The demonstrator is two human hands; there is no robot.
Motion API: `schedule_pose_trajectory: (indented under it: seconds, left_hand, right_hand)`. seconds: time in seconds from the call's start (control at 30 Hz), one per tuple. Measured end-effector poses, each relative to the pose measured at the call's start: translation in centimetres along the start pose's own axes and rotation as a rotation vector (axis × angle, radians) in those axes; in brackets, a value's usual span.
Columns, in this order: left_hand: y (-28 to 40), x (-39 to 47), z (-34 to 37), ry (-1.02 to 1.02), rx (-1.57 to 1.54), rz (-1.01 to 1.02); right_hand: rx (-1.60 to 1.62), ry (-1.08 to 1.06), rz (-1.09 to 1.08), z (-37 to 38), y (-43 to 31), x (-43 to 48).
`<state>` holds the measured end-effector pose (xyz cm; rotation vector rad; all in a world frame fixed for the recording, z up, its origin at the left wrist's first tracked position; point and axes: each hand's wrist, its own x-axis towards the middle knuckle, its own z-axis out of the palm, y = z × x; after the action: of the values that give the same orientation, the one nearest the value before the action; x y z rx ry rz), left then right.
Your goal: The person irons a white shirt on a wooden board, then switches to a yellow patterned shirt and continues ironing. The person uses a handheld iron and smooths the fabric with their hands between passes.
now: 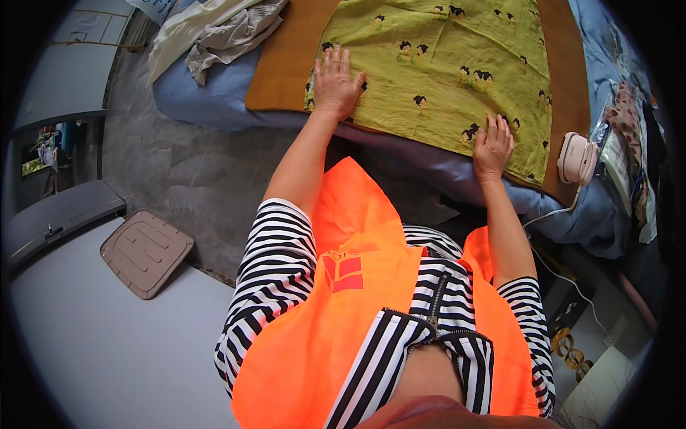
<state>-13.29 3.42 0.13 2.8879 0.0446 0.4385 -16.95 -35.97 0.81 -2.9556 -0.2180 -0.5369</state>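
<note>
A yellow-green cloth (429, 128) printed with small black-haired figures lies spread over a brown mat (284, 69). My left hand (336, 83) rests palm down near the cloth's left edge, fingers somewhat spread and the thumb out to the side. Towards the near right corner, my right hand (493, 147) is also laid on the fabric, palm down with nothing gripped. Slight creases run across the cloth, and its far end is cut off by the top of the view. On the mat's right edge sits a small pale pink appliance (576, 159), apparently a compact iron, with a white cord.
Blue bedding (203, 104) lies beneath the mat. Crumpled white and grey garments (236, 37) are heaped at far left. Clothes and clear plastic (621, 128) crowd the right side. The cord (557, 276) hangs to a socket. A brown plastic lid (146, 254) lies at lower left.
</note>
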Motion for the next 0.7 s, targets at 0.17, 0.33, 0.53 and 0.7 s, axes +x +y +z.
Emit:
schedule_pose_trajectory:
  seconds: [0.17, 0.33, 0.53, 0.7]
  left_hand:
    - [-1.4, 0.3, -0.3, -0.072, 0.037, -0.121]
    - [-2.6, 0.4, -0.4, 0.19, -0.051, -0.242]
    - [-3.3, 0.5, -0.3, 0.317, -0.097, -0.325]
    - [-3.3, 0.5, -0.1, 0.377, -0.107, -0.353]
  right_hand:
    - [-0.025, -0.012, 0.002, -0.1, 0.1, 0.0]
    - [-0.02, 0.005, 0.004, 0.0, 0.0, -0.1]
    - [-0.026, -0.004, 0.004, 0.1, 0.0, 0.0]
    - [-0.024, -0.005, 0.001, 0.2, 0.1, -0.1]
